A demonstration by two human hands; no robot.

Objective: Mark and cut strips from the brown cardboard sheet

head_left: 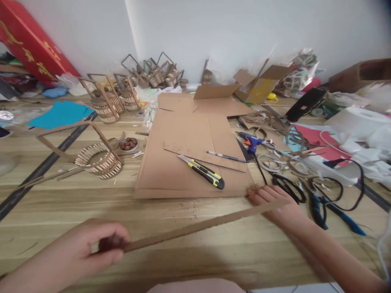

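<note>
My left hand [97,246] is closed on one end of a narrow cardboard strip [195,228], thumb and fingers pinching it. The strip slants up to the right, its far end passing in front of my right hand [276,203]. That hand lies low over the table with its fingers extended, fingertips at the near right corner of a large cardboard sheet [180,122]. On the sheet rest a yellow and black utility knife [203,171] with its blade out, a pen [226,156] and a wider cardboard piece [174,149].
Left of the sheet stands a small slatted basket [99,160] with a tall handle, beside a bowl of brown balls [128,144]. A blue glue gun [249,141], coiled strips [269,122] and blue-handled pliers [332,213] lie right. More baskets [105,108] stand behind.
</note>
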